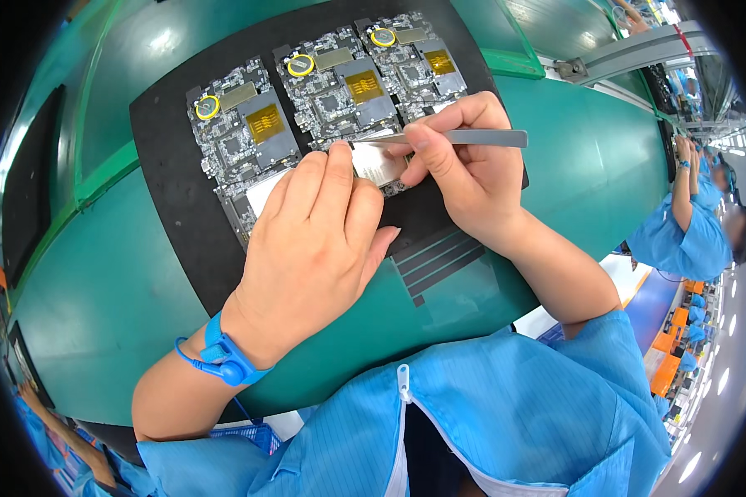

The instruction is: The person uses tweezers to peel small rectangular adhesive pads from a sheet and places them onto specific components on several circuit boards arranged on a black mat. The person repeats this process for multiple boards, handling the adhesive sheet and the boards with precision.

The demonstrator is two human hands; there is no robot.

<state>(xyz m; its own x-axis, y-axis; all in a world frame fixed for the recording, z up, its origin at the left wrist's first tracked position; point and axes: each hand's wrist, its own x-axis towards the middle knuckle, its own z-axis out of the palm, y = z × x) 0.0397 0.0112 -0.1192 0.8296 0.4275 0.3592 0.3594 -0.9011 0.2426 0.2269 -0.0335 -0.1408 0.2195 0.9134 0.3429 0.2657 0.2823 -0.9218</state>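
Three green-grey circuit boards lie side by side on a black mat (170, 190): a left board (234, 153), a middle board (330, 103) and a right board (410, 79). Each bears a round yellow-rimmed coin cell and an amber film patch. My right hand (481, 178) pinches grey metal tweezers (493, 138), their tips pointing left over the lower part of the middle board. My left hand (311, 228) rests palm down, fingers stretched over the lower left and middle boards, a fingertip beside the tweezer tips. Between my hands shows a shiny silver plate (379, 166). Whatever lies at the tips is too small to tell.
The mat lies on a green table (91, 273). Near its front edge is a clear sheet with several dark strips (441, 263). A blue wrist strap (228, 356) with a cord circles my left wrist. People in blue work at the far right and lower left.
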